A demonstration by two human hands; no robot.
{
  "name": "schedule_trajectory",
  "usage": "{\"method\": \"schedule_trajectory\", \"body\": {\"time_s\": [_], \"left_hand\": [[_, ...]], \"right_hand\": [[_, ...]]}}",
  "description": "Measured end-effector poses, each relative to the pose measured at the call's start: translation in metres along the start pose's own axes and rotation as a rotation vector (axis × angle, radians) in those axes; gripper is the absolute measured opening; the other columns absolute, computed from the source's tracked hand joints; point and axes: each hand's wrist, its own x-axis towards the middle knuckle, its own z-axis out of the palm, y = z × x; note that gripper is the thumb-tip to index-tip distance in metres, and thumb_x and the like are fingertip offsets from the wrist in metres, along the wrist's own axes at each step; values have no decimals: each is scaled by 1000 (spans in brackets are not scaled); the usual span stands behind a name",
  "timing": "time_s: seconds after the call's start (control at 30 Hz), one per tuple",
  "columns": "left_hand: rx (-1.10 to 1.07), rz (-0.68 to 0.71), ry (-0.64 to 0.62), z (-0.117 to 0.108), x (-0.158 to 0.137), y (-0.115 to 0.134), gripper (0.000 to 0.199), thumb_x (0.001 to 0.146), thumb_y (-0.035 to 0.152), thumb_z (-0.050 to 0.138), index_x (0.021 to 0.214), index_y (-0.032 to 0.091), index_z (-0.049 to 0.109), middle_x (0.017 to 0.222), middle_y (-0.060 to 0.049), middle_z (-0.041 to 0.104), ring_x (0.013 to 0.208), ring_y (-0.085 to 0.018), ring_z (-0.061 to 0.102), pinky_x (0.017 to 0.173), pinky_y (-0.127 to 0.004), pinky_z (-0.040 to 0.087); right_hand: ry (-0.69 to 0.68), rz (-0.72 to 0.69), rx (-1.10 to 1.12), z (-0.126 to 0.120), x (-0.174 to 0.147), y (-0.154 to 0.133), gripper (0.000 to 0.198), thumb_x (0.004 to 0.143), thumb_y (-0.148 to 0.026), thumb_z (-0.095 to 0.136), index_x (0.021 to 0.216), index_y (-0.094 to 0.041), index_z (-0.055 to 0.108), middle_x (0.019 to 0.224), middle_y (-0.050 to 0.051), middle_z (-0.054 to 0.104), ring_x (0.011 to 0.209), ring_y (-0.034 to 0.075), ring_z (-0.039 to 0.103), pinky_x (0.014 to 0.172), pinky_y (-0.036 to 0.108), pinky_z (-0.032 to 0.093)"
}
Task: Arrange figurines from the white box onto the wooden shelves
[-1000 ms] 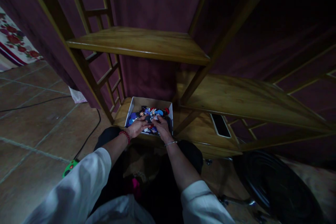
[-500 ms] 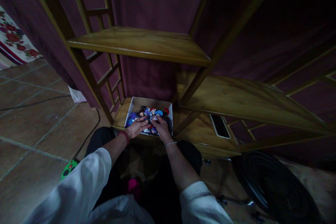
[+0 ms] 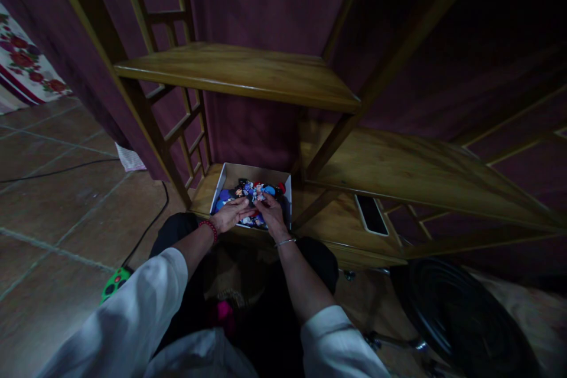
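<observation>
Both hands are down in the open box: my left hand (image 3: 230, 214) lies palm-down with fingers spread flat over the heap of small figures (image 3: 253, 192), pressing on them rather than closed round any one, and my right hand (image 3: 270, 215) has its fingertips curled into the same heap just beside the left, though from the head view I cannot tell whether it actually pinches a piece. That white cardboard box (image 3: 230, 172) sits at the middle of the frame, a little below centre, on the lowest wooden shelf (image 3: 330, 224), with the figures, blue, red and dark, piled toward its near side. Directly above the box the upper shelf (image 3: 239, 71) overhangs, and a slanted wooden strut (image 3: 330, 144) runs down at the box's right, so the way in is only from the front. At right of centre a phone (image 3: 372, 214) lies flat on the same low shelf, well apart from the box. At lower right a dark round object (image 3: 460, 313) rests on the floor. A black cable (image 3: 150, 227) crosses the tiled floor (image 3: 57, 201) at left, and a green thing with dark spots (image 3: 114, 280) lies near my left sleeve. A flowered cloth (image 3: 22, 68) shows at the far left edge. I can read no writing anywhere; the figures are too small and dim.
</observation>
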Motion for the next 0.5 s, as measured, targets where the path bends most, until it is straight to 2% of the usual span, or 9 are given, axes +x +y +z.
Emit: {"method": "schedule_trajectory", "body": {"time_s": [0.2,0.5], "left_hand": [[30,-4,-2,1,0,1,5,77,10,59,76,11,54,73,-5,66,75,-15,67,85,-31,52],[6,-6,18,0,-1,0,7,73,11,64,72,10,57,69,-4,65,74,-14,66,91,-36,48]], "right_hand": [[-9,-24,6,-1,2,3,42,61,-36,67,98,-17,65,91,5,68,83,19,61,78,32,47],[-46,-33,16,0,1,2,42,61,-33,66,100,-19,64,98,6,67,89,20,61,81,34,48]]}}
